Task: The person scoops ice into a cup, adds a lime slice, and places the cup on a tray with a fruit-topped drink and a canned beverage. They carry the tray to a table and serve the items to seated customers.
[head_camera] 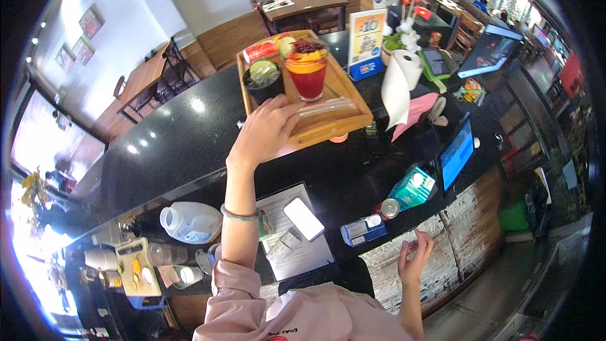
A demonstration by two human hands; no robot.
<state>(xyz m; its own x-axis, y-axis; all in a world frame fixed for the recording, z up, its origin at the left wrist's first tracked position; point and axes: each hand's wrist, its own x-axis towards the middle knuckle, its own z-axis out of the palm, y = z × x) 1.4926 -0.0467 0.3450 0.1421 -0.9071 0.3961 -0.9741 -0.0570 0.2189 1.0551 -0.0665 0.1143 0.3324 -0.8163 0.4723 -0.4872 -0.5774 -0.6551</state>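
My left hand [265, 128] reaches over the near edge of a wooden serving tray [341, 121]. Its fingertips are at the left end of some clear, thin items [326, 105], perhaps wrapped straws; whether they grip them is unclear. Just beyond the fingers stands a black cup [262, 87] topped with ice and a lime slice [264, 71]. Right of it is a clear cup of red drink [306, 78] with orange fruit pieces on top. A red can [262, 50] lies at the tray's far left. My right hand [416, 255] hangs empty, fingers loosely curled and apart, near the lower counter.
A clipboard with paper [303, 265] and a white-screened phone [304, 219] lie before me. A plastic jug [191, 221] and a cutting board [137, 267] are left. Cartons [412, 187], a can [390, 208], a tablet [457, 154] and a paper towel roll [405, 73] stand right.
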